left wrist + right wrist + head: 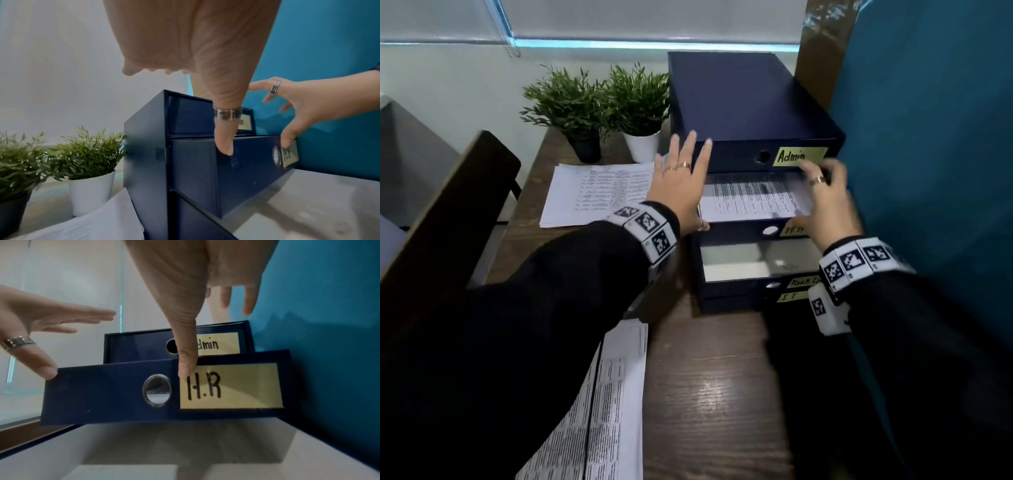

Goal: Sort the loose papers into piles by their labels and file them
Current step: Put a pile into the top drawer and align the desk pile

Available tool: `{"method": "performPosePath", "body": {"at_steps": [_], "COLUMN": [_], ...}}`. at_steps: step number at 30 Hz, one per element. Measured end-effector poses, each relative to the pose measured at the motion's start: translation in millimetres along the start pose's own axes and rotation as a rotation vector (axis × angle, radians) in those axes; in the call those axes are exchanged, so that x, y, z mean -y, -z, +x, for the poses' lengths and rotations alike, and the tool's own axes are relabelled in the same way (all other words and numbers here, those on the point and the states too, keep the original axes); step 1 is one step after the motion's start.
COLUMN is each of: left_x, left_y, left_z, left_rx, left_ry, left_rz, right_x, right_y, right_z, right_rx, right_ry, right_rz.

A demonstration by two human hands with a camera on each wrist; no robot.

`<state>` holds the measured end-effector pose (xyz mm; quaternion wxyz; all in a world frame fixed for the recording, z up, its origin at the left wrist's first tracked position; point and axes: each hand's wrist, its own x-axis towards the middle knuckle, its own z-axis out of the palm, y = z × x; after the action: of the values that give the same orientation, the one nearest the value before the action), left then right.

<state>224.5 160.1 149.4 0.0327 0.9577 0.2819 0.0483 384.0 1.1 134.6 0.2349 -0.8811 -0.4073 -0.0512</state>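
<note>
1. Centrally in the head view stands a dark blue drawer cabinet (pixel 739 102) on a wooden desk (pixel 709 394), hard against a teal partition (pixel 928 137) at the right of the frame.
2. Its top drawer (pixel 141 347) is closed and carries a yellow label reading "Admin" (pixel 799 156).
3. The second drawer (pixel 111 391) is pulled out; its yellow label reads "H.R" (pixel 230 386), plain in the right wrist view.
4. Printed sheets (pixel 750 197) lie inside that drawer, their text too blurred to read.
5. The third drawer (pixel 756 260), lower in the frame, is also pulled out; its label is partly hidden and I cannot read it surely. Below it another label reads "IT" (pixel 789 296).
6. The left hand (pixel 683 185) is spread wide, fingers straight, with its thumb (pixel 225 141) touching the H.R drawer's left edge.
7. The right hand (pixel 828 202) is also spread, holding nothing, its thumb (pixel 187 368) resting on the drawer front beside the label.
8. More papers lie on the desk: one stack (pixel 599 193) at centre left beside the cabinet, another stack (pixel 606 411) at the bottom of the frame.
9. Two potted plants (pixel 602 109) stand at upper left, one pot black, one white.
</note>
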Motion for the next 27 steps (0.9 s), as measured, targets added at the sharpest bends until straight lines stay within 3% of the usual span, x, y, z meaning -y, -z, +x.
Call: {"method": "performPosePath", "body": {"at_steps": [3,8,15,19,21,24,27], "left_x": [4.2,16.9,13.9,6.9,6.8,7.9,11.2], "left_y": [1.8,-9.5,-46.1,-63.7,-67.1,-67.3,-62.2], "left_z": [26.9,49.1,58.0,68.2,71.0,69.5,65.1], "left_rx": [-0.030,-0.003,-0.379,-0.562,-0.615,-0.615,-0.516], "left_ry": [0.003,-0.014,-0.020,-0.023,-0.039,-0.061,-0.070], "left_rz": [0.060,-0.068,-0.350,-0.451,-0.452,-0.448,-0.459], "right_x": [6.7,5.4,5.4,-5.9,-6.6,-4.3,2.9], "right_y": [-8.7,-25.4,-46.6,-58.4,-59.2,-55.0,-48.7], "right_z": [27.2,63.1,85.9,97.7,98.4,97.7,96.0], "right_rx": [-0.078,-0.013,-0.185,-0.411,-0.454,-0.355,-0.325], "right_ry": [0.101,0.152,0.159,0.229,0.254,0.236,0.234], "right_rz": [-0.344,-0.398,-0.395,-0.464,-0.480,-0.474,-0.496]}}
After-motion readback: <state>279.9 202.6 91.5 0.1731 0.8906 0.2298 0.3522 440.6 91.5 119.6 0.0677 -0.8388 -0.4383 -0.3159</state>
